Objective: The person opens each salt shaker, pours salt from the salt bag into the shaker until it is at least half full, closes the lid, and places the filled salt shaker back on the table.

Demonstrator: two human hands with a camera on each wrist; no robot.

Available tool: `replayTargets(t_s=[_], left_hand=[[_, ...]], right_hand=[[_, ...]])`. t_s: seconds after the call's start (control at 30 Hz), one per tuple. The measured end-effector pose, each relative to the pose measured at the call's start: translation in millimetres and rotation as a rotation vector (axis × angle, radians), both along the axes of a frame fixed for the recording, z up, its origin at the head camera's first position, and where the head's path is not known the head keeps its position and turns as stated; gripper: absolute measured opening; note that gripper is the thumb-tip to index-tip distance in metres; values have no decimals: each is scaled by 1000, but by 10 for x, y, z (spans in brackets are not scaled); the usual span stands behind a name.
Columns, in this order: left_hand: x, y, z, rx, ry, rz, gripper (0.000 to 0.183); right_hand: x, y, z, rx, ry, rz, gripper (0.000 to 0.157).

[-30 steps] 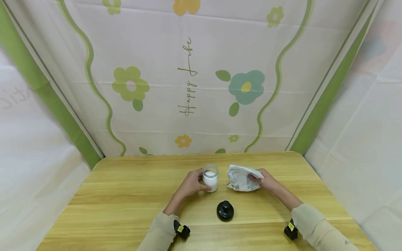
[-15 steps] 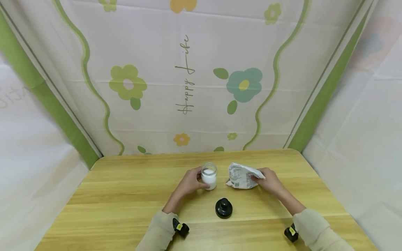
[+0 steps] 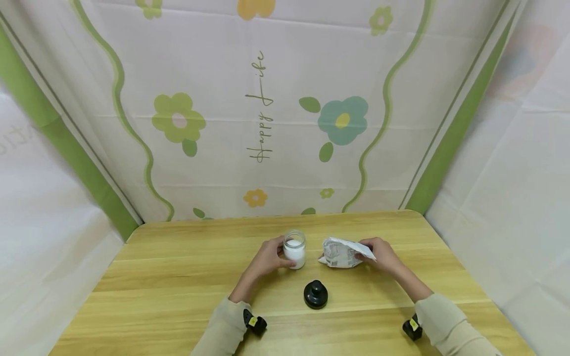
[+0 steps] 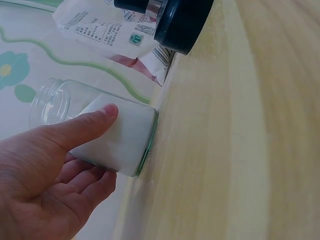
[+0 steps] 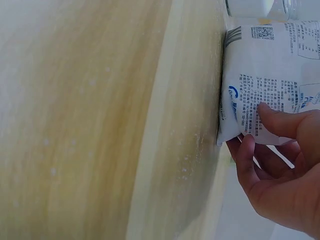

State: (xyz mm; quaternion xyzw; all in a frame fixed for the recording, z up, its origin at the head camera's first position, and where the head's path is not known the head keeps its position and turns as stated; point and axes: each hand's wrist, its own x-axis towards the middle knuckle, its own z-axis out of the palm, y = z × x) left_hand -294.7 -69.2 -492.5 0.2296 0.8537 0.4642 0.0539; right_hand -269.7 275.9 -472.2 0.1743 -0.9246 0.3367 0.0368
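Observation:
My left hand point(image 3: 267, 258) grips an open glass jar point(image 3: 295, 252), its thumb across the front. The jar stands upright on the table, filled partway with something white. In the left wrist view the thumb point(image 4: 95, 125) presses the glass wall, with the other fingers behind it. To the right, my right hand point(image 3: 382, 256) holds a white plastic bag point(image 3: 340, 254) with printed text by its right side. The right wrist view shows the thumb on the bag's printed face point(image 5: 272, 65), its bottom resting on the table. What is inside the bag is hidden.
A black knobbed lid point(image 3: 315, 295) lies on the wooden table point(image 3: 178, 287), nearer the body than the jar and bag. White specks point(image 5: 185, 167) are scattered on the wood near the bag. A flower-printed curtain point(image 3: 213, 163) rises behind the table.
The bag's top edge has sunk and its near face shows shorter, while my right hand keeps hold of it. The left hand and jar stay together. The whole head view has shifted slightly.

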Motion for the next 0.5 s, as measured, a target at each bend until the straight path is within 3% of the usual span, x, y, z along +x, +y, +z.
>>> replayTargets(t_s=[0.5], left_hand=[[15,-6,7,-1,12,-14,72]], right_hand=[[40,4,0,-50,-113,1,26]])
